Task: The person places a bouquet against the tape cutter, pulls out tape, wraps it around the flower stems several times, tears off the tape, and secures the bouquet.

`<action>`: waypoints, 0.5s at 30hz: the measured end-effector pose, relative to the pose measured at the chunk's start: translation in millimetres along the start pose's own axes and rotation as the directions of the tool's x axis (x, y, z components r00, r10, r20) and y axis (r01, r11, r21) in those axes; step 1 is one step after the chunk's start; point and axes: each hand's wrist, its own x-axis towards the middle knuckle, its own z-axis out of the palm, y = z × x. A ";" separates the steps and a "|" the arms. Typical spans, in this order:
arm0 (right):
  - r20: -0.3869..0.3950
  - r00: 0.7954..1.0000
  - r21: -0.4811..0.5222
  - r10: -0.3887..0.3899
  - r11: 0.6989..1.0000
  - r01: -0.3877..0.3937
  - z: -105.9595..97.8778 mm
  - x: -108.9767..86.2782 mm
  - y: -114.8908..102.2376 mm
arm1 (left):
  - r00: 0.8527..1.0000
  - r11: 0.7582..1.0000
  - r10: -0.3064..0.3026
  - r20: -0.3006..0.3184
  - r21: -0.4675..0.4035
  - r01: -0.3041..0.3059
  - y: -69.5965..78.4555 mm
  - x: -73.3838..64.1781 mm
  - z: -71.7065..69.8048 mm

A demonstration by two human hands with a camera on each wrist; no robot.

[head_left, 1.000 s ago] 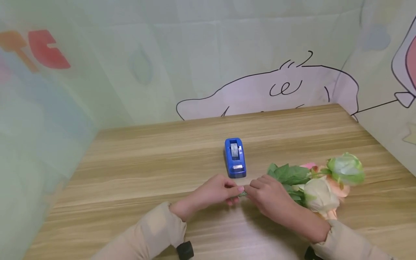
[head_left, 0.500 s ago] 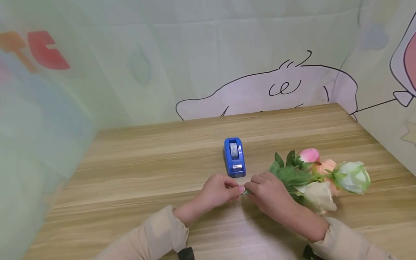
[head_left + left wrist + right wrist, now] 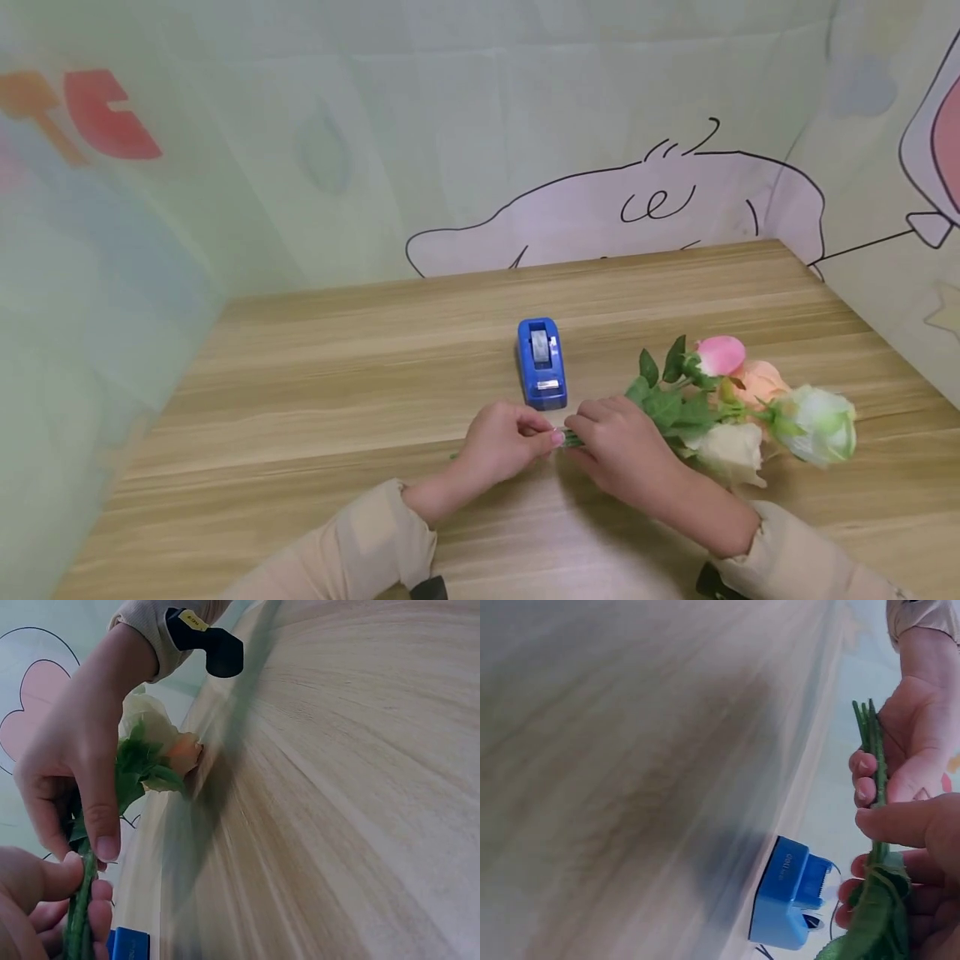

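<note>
A bunch of artificial roses lies to the right, its blooms pink, peach, cream and white-green above dark green leaves. The stems run leftward, gathered together, and show between the two hands. My right hand grips them just below the leaves, thumb on one side and fingers curled round the other in the right wrist view. Close beside it, my left hand pinches the same green stems between thumb and fingers. Bare stem ends stick out past the left hand in the right wrist view.
A blue tape dispenser with a roll of clear tape stands just beyond the hands on the wood-grain table. Behind the table hangs a pale printed backdrop with cartoon drawings. Dark wrist mounts sit by both sleeves.
The rose bunch has turned in the hands, with the white-green bloom shifting lower right and the pink one coming into fuller view. Both hands stay nearly in place; the dispenser has not moved.
</note>
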 end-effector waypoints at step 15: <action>0.053 0.999 -0.023 -0.005 1.000 0.006 -2.5 3.9 -0.8 | 0.997 0.999 0.004 -0.078 0.043 0.000 -3.8 2.1 2.6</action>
